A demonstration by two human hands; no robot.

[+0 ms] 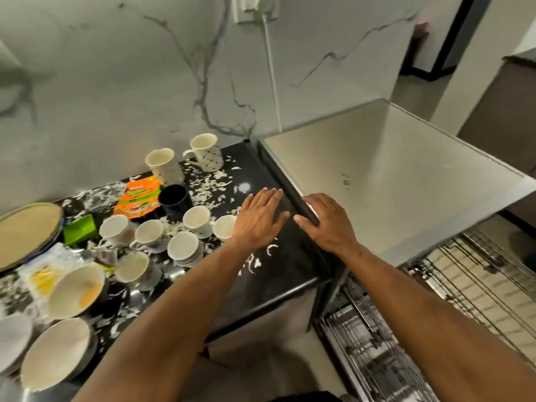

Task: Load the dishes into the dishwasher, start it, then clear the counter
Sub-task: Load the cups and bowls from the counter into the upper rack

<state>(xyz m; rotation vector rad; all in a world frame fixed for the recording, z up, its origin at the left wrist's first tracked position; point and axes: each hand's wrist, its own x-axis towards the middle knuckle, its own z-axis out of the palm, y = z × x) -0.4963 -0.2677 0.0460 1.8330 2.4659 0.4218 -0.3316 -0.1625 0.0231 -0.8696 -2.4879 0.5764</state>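
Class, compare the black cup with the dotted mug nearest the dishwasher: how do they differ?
The black cup is dark and plain; the dotted mug is cream with a small pattern. The dotted mug shows a handle; none is visible on the black cup. The black cup sits beside the orange packet; the dotted mug stands nearer the wall. Both stand upright.

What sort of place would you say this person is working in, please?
Most likely a home kitchen: a black counter crowded with used cups and bowls, beside a dishwasher's wire rack.

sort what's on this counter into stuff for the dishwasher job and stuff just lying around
For the job: small cups, tall mugs, black cup, bowls, dishwasher rack.
Lying about: orange snack packet, green wrapper, white scraps.
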